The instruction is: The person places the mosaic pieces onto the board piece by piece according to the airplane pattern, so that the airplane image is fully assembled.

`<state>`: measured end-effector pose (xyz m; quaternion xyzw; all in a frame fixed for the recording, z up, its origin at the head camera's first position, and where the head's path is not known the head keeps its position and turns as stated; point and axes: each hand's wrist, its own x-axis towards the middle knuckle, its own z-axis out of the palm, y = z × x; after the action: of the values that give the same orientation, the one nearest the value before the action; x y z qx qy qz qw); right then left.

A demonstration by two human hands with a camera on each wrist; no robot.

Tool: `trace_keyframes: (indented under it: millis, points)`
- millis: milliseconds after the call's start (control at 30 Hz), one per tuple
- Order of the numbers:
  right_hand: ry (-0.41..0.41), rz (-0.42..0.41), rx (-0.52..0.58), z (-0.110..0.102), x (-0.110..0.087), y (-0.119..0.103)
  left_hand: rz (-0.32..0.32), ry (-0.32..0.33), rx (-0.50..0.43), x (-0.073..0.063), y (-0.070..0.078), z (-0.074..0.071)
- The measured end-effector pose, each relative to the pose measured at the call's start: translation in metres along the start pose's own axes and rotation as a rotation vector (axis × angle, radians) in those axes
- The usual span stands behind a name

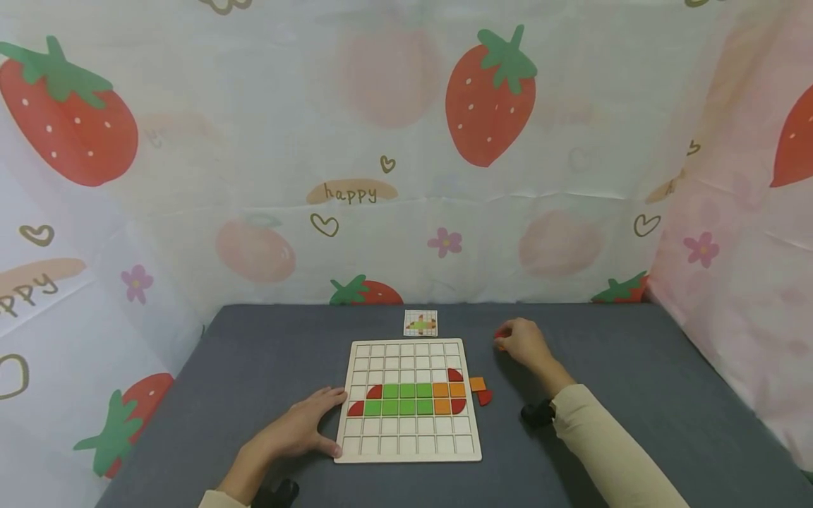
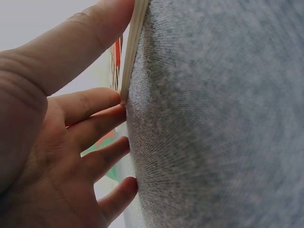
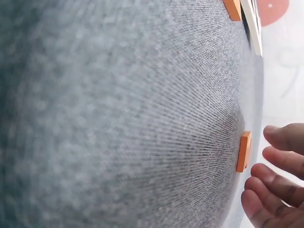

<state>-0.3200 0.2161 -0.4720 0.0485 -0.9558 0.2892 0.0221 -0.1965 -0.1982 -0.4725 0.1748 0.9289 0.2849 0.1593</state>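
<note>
A pale wooden grid board [image 1: 406,446] lies on the table, with green squares [image 1: 406,407], orange squares [image 1: 441,406] and red quarter-circle tiles [image 1: 356,408] in its cells. My left hand [image 1: 305,423] touches the board's left side, thumb at the near corner and fingers spread fairly straight along the edge. Right of the board, my right hand [image 1: 526,343] hovers low with loosely bent fingers. Just below its fingertips an orange tile [image 3: 243,152] lies on the table, apart from them in the right wrist view. A bit of red shows by the fingertips in the head view, partly hidden.
Against the board's right edge lie a loose orange square [image 1: 478,384] and a red quarter-circle [image 1: 485,398]. Behind the board is a small picture card [image 1: 420,323] with a coloured grid pattern. A strawberry-print cloth [image 1: 406,247] hangs behind the dark grey table [image 1: 273,353].
</note>
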Motion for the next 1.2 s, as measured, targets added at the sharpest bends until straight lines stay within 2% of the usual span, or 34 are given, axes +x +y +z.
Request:
trace_keyframes:
  millis: [133,400,800,967,1200]
  points:
    - [-0.004,0.040,0.008,-0.001,-0.001,0.000,0.008,0.007,0.003,0.000,0.000,0.000]
    - [-0.014,0.072,-0.060,0.003,0.001,0.000,0.014,-0.002,0.009,0.001,-0.002,0.001]
    - [-0.033,0.017,-0.082,0.005,0.002,-0.005,0.010,-0.006,0.004,0.001,0.000,0.000]
    - [-0.039,0.007,-0.026,0.007,-0.002,-0.004,0.006,-0.008,0.000,0.000,0.001,0.000]
    - [-0.012,-0.088,0.055,0.010,-0.010,-0.006,0.009,-0.005,0.000,0.000,0.002,-0.001]
